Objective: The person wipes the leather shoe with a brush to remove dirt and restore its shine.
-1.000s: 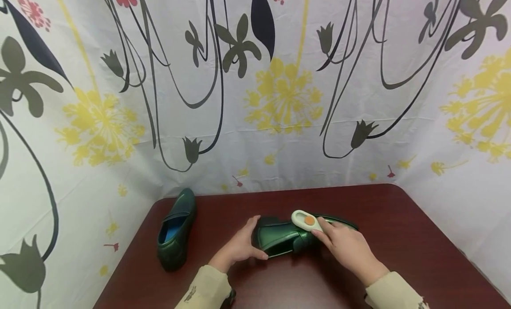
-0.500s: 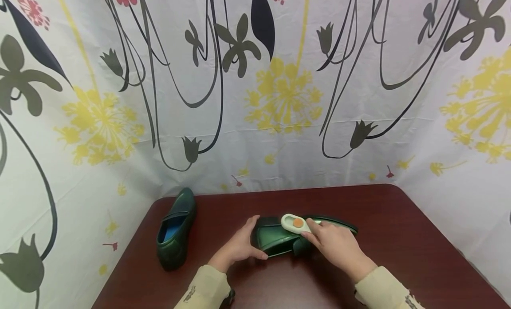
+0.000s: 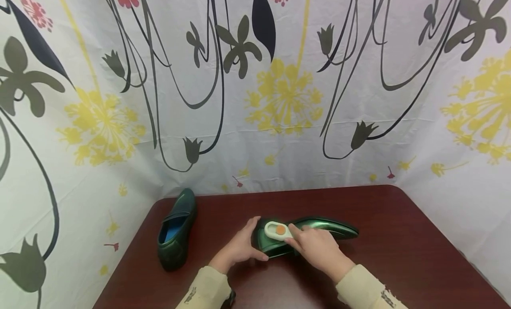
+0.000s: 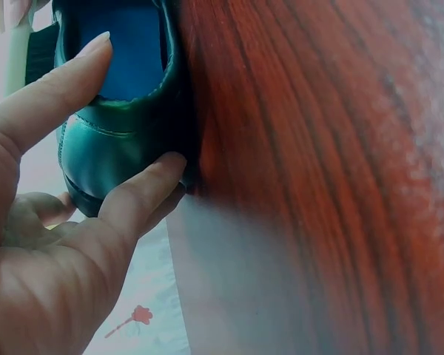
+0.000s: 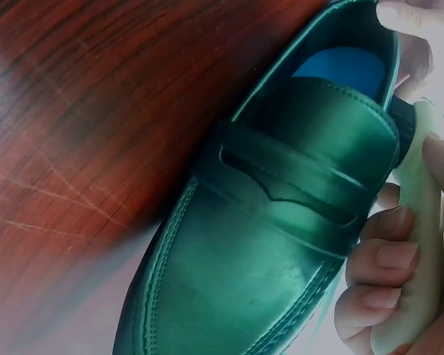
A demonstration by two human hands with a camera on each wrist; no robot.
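Note:
A shiny green penny loafer (image 3: pixel 333 227) with a blue insole lies tipped on its side on the table, toe to the right. My left hand (image 3: pixel 241 245) holds its heel (image 4: pixel 107 151), the thumb over the opening's edge and fingers round the back. In my right hand (image 3: pixel 317 252) is a pale shoe brush (image 3: pixel 274 230) with an orange oval on its back. Its dark bristles (image 5: pixel 404 122) press against the loafer's side near the heel, as the right wrist view shows. Fingers curl round the brush handle (image 5: pixel 414 259).
A second green loafer (image 3: pixel 177 233) stands upright at the table's left, toe toward the back. The dark red wooden table (image 3: pixel 383 273) has rounded far corners. White floral cloth (image 3: pixel 287 158) hangs close behind the table and along both sides.
My right hand has slid the brush leftward along the loafer's side, from the middle toward the heel. The left hand stays at the heel. The loafer's front part now shows more.

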